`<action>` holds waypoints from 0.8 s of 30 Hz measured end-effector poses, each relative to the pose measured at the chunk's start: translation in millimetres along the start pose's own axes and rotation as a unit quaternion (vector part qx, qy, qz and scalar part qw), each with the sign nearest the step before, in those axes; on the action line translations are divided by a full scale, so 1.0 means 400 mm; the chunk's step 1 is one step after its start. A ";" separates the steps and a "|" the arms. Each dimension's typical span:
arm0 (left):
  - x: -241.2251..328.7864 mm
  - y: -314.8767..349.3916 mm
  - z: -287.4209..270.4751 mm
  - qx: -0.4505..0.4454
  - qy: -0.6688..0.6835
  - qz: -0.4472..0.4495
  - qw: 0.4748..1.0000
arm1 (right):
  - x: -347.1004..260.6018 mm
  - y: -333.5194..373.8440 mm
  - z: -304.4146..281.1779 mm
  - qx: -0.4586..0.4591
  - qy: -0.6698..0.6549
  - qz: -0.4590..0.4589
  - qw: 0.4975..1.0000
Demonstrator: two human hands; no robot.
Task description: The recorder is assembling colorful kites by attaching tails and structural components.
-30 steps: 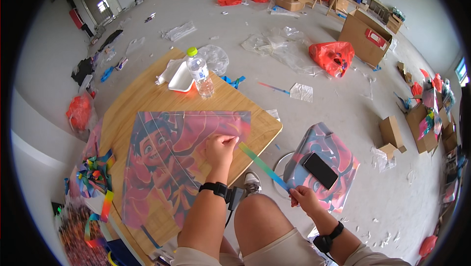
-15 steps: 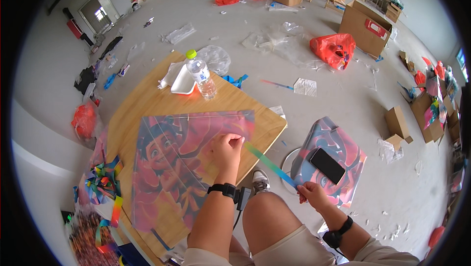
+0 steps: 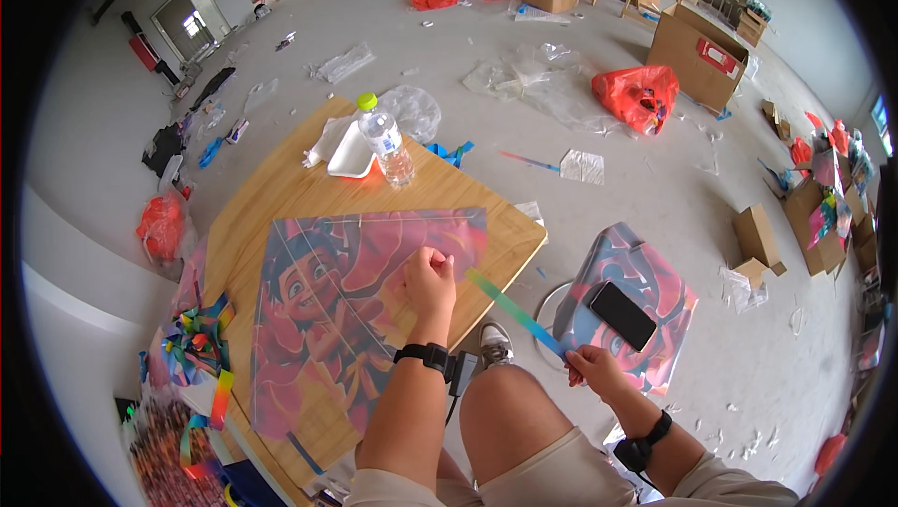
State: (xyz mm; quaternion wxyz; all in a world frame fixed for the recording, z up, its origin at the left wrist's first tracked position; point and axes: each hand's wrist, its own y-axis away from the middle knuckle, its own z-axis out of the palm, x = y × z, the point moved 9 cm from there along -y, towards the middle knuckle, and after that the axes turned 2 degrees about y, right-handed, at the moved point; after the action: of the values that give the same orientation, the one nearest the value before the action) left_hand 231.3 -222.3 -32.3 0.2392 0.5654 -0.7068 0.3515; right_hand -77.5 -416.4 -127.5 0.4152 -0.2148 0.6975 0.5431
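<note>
A: What changed?
B: Hardly anything. Right hand (image 3: 591,369) slid slightly outward with the rainbow strip (image 3: 514,311), pulled a bit straighter.
A: Left hand (image 3: 430,278)?
B: Same pinch on the kite (image 3: 346,311). Camera shifted a little.

Beyond the wooden table (image 3: 281,198): a clear water bottle (image 3: 386,140) with green cap standing beside a white tray (image 3: 351,156), a black phone (image 3: 623,314) lying on a printed stool seat (image 3: 655,273), a red plastic bag (image 3: 644,95) and cardboard boxes (image 3: 697,44) scattered across the grey floor (image 3: 655,189).
</note>
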 end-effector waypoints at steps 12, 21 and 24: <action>0.161 0.140 0.039 -0.138 -0.328 0.288 0.889 | 0.061 0.089 -0.049 -0.062 0.023 0.056 0.996; 0.077 0.145 -0.105 -0.110 -0.084 0.216 0.966 | -0.124 0.254 -0.027 0.016 0.375 -0.185 0.908; -0.037 0.196 -0.206 -0.075 -0.188 0.089 0.975 | -0.181 0.285 -0.004 0.018 0.292 -0.205 0.934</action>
State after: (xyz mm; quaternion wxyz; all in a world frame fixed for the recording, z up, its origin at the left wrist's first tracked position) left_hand 154.2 -141.0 -8.3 0.1114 0.5366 -0.8110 0.2049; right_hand -122.9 -392.7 -2.6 0.2990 -0.4945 0.7389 0.3466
